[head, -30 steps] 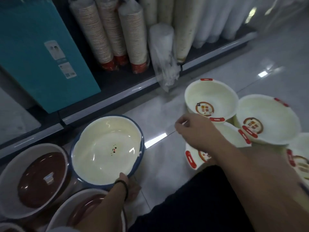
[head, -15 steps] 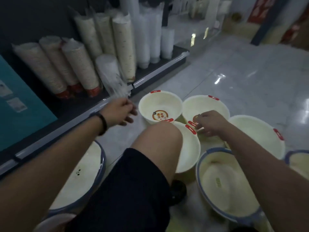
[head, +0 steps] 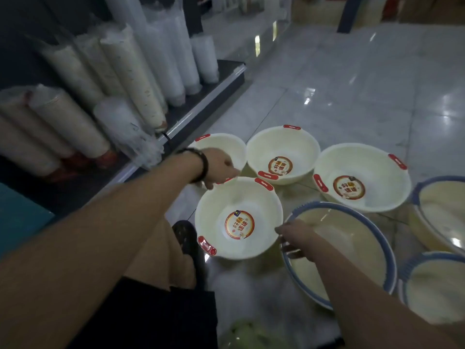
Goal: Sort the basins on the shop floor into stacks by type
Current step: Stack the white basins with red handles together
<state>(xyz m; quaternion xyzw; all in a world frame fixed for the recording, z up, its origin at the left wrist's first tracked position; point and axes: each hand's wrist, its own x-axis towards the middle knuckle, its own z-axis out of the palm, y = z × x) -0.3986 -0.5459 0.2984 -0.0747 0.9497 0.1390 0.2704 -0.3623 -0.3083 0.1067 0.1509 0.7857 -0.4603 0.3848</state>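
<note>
Cream basin [head: 241, 197], sticker [head: 239, 224] inside, left hand [head: 219, 166] seemingly gripping its rim.

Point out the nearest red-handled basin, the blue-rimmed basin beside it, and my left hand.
nearest red-handled basin [head: 251, 197]: head view, inner wall.
blue-rimmed basin [head: 352, 230]: head view, inner wall.
left hand [head: 217, 165]: head view, back of hand.

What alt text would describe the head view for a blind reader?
A person's left hand and right hand hold the nearest white basin by opposite rims. Three more white basins with red handles and three blue-rimmed basins sit near it on the tiled floor, beside shelved cup stacks.
</note>
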